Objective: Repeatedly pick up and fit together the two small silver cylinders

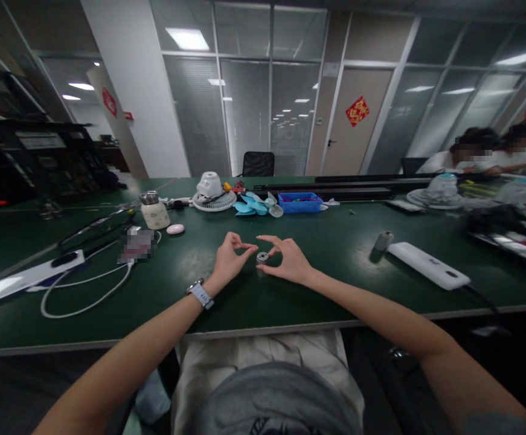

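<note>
Over the table in front of me, my right hand [290,261] curves its thumb and a finger around a small round metal part [263,258]. Dark spots show on the part's top face. The index finger of that hand is raised above it. Just left of the part, my left hand [234,258] is closed, with thumb and fingertips pinched together close to the part's edge. Whatever the pinch holds, if anything, is too small to make out. Farther right, a grey metal cylinder [384,241] stands on the green table [335,296].
A white power strip [429,266] lies right of the cylinder. Behind my hands are a white fan [211,190], light-blue fan blades [253,205] and a blue tray [299,202]. Leftward stand a cream bottle [154,212] and a white cable [90,315]. People sit at the far right.
</note>
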The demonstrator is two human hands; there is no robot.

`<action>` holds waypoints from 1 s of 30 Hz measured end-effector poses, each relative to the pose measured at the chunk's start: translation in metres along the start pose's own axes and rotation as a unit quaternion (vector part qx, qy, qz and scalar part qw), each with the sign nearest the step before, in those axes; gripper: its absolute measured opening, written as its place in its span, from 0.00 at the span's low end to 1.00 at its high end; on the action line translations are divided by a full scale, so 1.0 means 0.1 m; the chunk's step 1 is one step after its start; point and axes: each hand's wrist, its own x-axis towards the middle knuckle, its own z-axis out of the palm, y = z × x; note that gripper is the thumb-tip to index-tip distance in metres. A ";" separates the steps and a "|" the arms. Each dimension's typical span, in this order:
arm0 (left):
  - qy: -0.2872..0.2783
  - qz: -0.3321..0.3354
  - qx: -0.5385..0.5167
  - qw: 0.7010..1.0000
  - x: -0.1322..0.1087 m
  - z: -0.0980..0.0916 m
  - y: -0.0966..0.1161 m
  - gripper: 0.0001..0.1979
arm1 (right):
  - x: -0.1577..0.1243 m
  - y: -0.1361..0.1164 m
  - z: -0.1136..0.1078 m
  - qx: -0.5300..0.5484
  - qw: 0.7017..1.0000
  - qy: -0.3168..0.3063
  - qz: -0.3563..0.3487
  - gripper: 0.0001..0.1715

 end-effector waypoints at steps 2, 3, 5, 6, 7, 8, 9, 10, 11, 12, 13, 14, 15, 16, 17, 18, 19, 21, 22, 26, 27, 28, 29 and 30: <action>-0.055 -0.020 0.002 0.998 0.01 -0.01 -0.09 0.19 | -0.01 0.00 0.00 -0.013 1.000 0.000 -0.008 0.37; -0.077 -0.026 0.006 0.997 0.00 -0.01 -0.13 0.18 | -0.01 0.00 0.01 -0.020 1.000 -0.002 -0.015 0.35; -0.105 -0.030 0.017 0.994 -0.01 0.00 -0.18 0.17 | -0.01 0.01 0.02 -0.036 0.999 -0.010 -0.033 0.26; -0.112 -0.030 0.023 0.993 -0.01 0.00 -0.19 0.17 | -0.01 0.01 0.03 -0.044 0.998 -0.014 -0.042 0.22; -0.117 -0.031 0.025 0.992 -0.01 0.01 -0.20 0.17 | 0.00 0.02 0.02 -0.051 0.997 -0.017 -0.048 0.19; -0.119 -0.033 0.024 0.992 -0.02 0.01 -0.20 0.18 | 0.00 0.04 0.01 -0.058 0.997 -0.020 -0.051 0.17; -0.118 -0.035 0.018 0.992 -0.02 0.01 -0.21 0.18 | 0.01 0.07 -0.01 -0.067 0.996 -0.024 -0.052 0.16; -0.112 -0.038 0.013 0.993 -0.02 0.01 -0.21 0.17 | 0.01 0.11 -0.05 -0.077 0.995 -0.027 -0.049 0.17; -0.100 -0.043 0.011 0.994 -0.02 0.01 -0.21 0.17 | 0.02 0.16 -0.10 -0.090 0.995 -0.028 -0.042 0.17; -0.085 -0.048 0.013 0.995 -0.01 0.00 -0.21 0.15 | 0.02 0.24 -0.17 -0.107 0.993 -0.029 -0.031 0.17; -0.068 -0.052 0.018 0.996 -0.01 0.00 -0.20 0.13 | 0.03 0.33 -0.26 -0.127 0.991 -0.029 -0.012 0.18; -0.053 -0.055 0.026 0.997 -0.01 -0.01 -0.20 0.11 | 0.03 0.45 -0.35 -0.150 0.988 -0.029 0.013 0.18; -0.040 -0.057 0.036 0.997 -0.01 -0.01 -0.19 0.10 | 0.03 0.58 -0.46 -0.178 0.983 -0.028 0.046 0.20; -0.032 -0.056 0.046 0.997 0.00 -0.02 -0.18 0.09 | 0.02 0.72 -0.57 -0.210 0.974 -0.028 0.083 0.21; -0.027 -0.053 0.056 0.997 0.00 -0.02 -0.16 0.08 | 0.01 0.87 -0.68 -0.246 0.961 -0.028 0.124 0.22; -0.024 -0.049 0.064 0.996 0.00 -0.03 -0.15 0.07 | -0.01 1.02 -0.79 -0.284 0.944 -0.027 0.167 0.22; -0.023 -0.045 0.070 0.996 -0.01 -0.03 -0.13 0.07 | -0.04 1.17 -0.90 -0.322 0.923 -0.024 0.209 0.21; -0.028 -0.044 0.076 0.996 -0.01 -0.04 -0.10 0.08 | -0.11 1.45 -1.11 -0.385 0.876 -0.015 0.289 0.19; -0.034 -0.049 0.075 0.995 -0.02 -0.05 -0.08 0.08 | -0.16 1.57 -1.21 -0.405 0.853 -0.007 0.328 0.18; -0.057 -0.074 0.077 0.993 -0.04 -0.06 -0.06 0.09 | -0.35 1.89 -1.52 -0.421 0.785 0.029 0.454 0.18; -0.057 -0.075 0.078 0.992 -0.05 -0.06 -0.06 0.09 | -0.39 1.93 -1.58 -0.419 0.774 0.035 0.473 0.18; -0.055 -0.075 0.079 0.993 -0.05 -0.05 -0.06 0.09 | -0.43 1.97 -1.64 -0.416 0.766 0.040 0.488 0.18; -0.051 -0.073 0.079 0.993 -0.05 -0.05 -0.05 0.09 | -0.46 1.99 -1.68 -0.411 0.760 0.042 0.502 0.17; -0.048 -0.070 0.080 0.993 -0.05 -0.05 -0.05 0.09 | -0.48 2.00 -1.71 -0.404 0.754 0.044 0.517 0.17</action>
